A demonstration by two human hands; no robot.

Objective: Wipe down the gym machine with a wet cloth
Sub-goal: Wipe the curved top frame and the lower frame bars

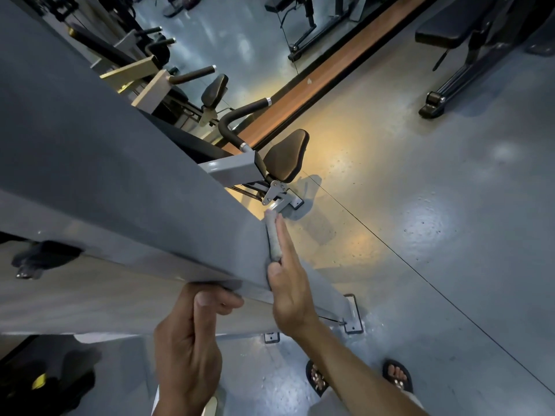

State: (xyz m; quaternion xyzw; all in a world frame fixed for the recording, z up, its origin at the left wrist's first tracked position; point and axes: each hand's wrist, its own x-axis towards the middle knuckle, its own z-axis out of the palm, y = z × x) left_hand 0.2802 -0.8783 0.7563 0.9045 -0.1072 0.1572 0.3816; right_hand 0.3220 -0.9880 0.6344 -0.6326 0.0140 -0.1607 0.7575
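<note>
Against the far edge of the gym machine's grey beam (126,187) lies the cloth (274,238), rolled into a narrow grey strip and pressed there by the right hand (289,283), fingers (283,235) straight and held together. The left hand (192,331) curls round the beam's lower near edge, thumb on top (steadying it, I judge). Wiping is under way along this beam; the next move likely calls for sliding the cloth along the edge with even pressure. Beyond stand a padded seat (286,156) and a curved handle (240,115) above the floor (420,205).
</note>
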